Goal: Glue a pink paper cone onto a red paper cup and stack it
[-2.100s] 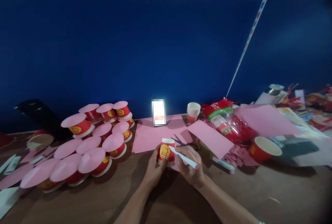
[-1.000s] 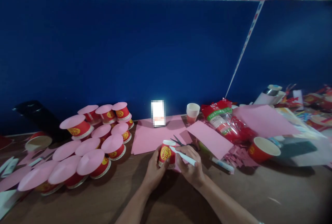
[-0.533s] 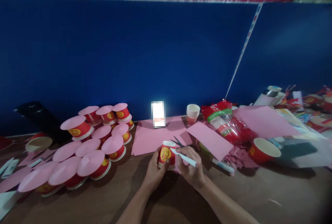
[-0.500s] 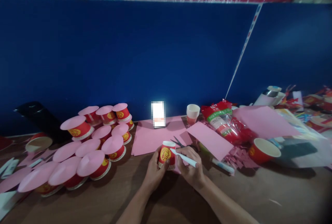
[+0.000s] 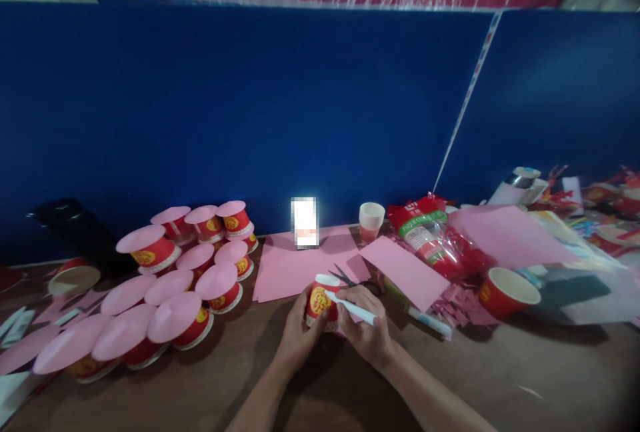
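A red paper cup [image 5: 320, 300] with a gold emblem is held upside down, its white base up, by my left hand [image 5: 299, 329], whose fingers wrap round its left side. My right hand [image 5: 369, 327] grips a white pen-shaped tube [image 5: 357, 310], possibly a glue pen, with its tip at the upper right of the cup's wall. Just behind the right hand lies a pair of dark scissors [image 5: 353, 279]. Pink paper sheets [image 5: 285, 271] lie flat behind the cup.
On the left stand several red cups topped with pink paper discs [image 5: 175, 315]. A lit phone [image 5: 306, 222] stands at the back. To the right are a white cup [image 5: 371, 219], a bag of red cups [image 5: 425, 229], a loose red cup [image 5: 507, 292], paper scraps [image 5: 463, 302] and another white tube [image 5: 430, 321].
The tube's tip has shifted slightly left and down on the cup's wall, with my right hand following. My left hand keeps its hold on the cup.
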`<state>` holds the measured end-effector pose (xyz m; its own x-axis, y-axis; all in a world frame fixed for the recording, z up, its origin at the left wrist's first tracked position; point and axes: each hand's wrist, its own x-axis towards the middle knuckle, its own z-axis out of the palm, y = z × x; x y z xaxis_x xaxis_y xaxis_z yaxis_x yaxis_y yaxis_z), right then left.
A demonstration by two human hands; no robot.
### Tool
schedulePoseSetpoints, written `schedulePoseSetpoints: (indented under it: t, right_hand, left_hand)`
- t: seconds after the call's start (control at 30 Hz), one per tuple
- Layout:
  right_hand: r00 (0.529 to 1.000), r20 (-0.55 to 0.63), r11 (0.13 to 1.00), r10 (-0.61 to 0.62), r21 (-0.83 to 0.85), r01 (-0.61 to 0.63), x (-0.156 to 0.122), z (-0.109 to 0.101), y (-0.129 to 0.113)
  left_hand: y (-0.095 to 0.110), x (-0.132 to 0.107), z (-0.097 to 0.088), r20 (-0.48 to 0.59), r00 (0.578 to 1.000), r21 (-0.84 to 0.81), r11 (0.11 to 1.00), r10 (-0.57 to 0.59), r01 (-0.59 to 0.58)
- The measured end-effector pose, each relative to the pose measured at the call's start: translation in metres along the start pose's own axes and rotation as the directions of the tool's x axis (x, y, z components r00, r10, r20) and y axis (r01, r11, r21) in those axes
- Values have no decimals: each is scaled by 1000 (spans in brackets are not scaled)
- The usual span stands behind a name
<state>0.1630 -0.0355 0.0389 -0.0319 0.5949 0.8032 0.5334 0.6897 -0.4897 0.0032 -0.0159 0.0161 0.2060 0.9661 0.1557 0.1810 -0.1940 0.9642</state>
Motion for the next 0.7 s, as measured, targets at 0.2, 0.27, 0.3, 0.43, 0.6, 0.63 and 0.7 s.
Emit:
schedulePoseSetpoints:
  t: [0.2,0.27,0.3,0.43,0.6,0.63,0.7]
  right_hand:
    - [1000,7,999,24,31,-24,3,-1,-1]
    - [999,-1,999,36,28,-36,3,-2,-1]
    - [999,-1,999,42,26,-42,2,-2,-1]
    - [999,6,998,54,35,-54,1,-3,0]
    - [999,-4,998,47,33,-47,1,-2,0]
    - [999,-12,999,42,32,-42,2,-2,-1]
    - [999,-29,999,32,32,-31,2,-2,-2]
  left_hand:
    - [-3,0,0,15,1000,4,1000,18,-18]
    - [-5,0,0,13,1000,20,1000,22,-23]
    - [-6,0,0,12,1000,32,999,27,-27]
    - [-6,0,0,18,999,73,996,46,-47]
    - [-4,0,-1,26,998,80,995,52,-54]
    - [-4,1,-1,21,999,72,996,45,-47]
    - [-5,2,-1,8,1000,37,999,17,-17]
